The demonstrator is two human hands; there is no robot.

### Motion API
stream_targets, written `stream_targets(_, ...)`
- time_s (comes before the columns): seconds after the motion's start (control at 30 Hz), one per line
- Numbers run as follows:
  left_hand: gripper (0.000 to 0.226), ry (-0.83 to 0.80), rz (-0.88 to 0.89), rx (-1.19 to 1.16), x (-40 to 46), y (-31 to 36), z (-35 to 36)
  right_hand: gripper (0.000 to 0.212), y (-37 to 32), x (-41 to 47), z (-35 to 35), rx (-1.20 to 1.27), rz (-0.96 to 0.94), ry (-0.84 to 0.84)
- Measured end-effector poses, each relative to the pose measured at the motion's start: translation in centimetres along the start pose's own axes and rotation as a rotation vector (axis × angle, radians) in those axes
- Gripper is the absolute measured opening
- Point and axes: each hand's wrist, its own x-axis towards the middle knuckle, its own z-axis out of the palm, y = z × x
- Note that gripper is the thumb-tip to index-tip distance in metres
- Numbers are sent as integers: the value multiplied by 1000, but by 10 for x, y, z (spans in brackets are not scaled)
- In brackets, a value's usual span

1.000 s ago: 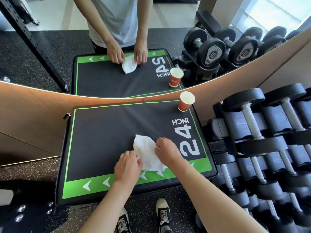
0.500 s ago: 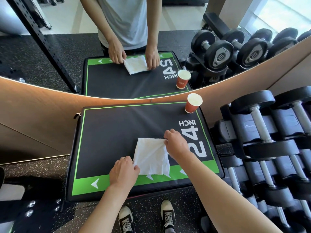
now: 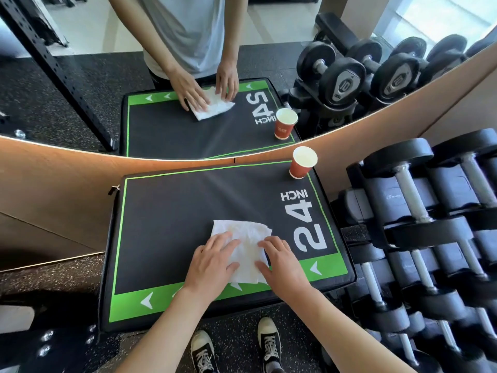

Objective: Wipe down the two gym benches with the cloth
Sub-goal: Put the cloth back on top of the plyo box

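A black padded bench (image 3: pixel 172 224) with a green border and a white "24 INCH" mark stands in front of me, against a mirror. A white cloth (image 3: pixel 247 238) lies spread flat on its near middle. My left hand (image 3: pixel 212 262) presses on the cloth's left part with straight, spread fingers. My right hand (image 3: pixel 279 262) rests flat on the cloth's right edge, fingers straight. Only this one bench is in view.
A red paper cup (image 3: pixel 302 164) stands on the bench's far right corner. A rack of black dumbbells (image 3: pixel 419 219) fills the right side. The mirror (image 3: pixel 188 76) behind shows my reflection. My shoes (image 3: pixel 234 348) are on speckled rubber floor.
The cloth has been unfolded from a bunched lump into a flat sheet. Both hands went from pinching its corners to lying flat on top of it.
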Motion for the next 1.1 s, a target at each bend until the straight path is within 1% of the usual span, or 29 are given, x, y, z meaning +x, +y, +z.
stream_targets(0.1,72,35,-38,68,-2,-3,7,47,4,-4,0,-76,-49,24)
stream_targets(0.17,73,37,-57,88,0,-3,9,51,-3,-1,3,-114,-105,28)
stream_targets(0.27,74,18,-74,104,0,-3,10,45,-9,1,9,-91,-145,-6)
stream_targets(0.43,73,12,-96,98,-9,-10,14,43,4,-3,7,-139,-166,9)
stream_targets(0.5,70,7,-103,101,-9,-13,14,46,5,-1,8,-147,-162,11)
stream_targets(0.57,64,21,-110,76,-11,-20,11,53,0,4,13,-160,-180,-37)
stream_targets(0.7,59,36,-128,68,-20,-49,5,59,-18,21,35,-210,-232,-155)
stream_targets(0.93,59,41,-209,42,-29,-116,-9,59,-67,72,60,-253,-280,-200)
stream_targets(1.1,61,39,-222,14,-13,-170,-28,60,-110,113,70,-266,-284,-211)
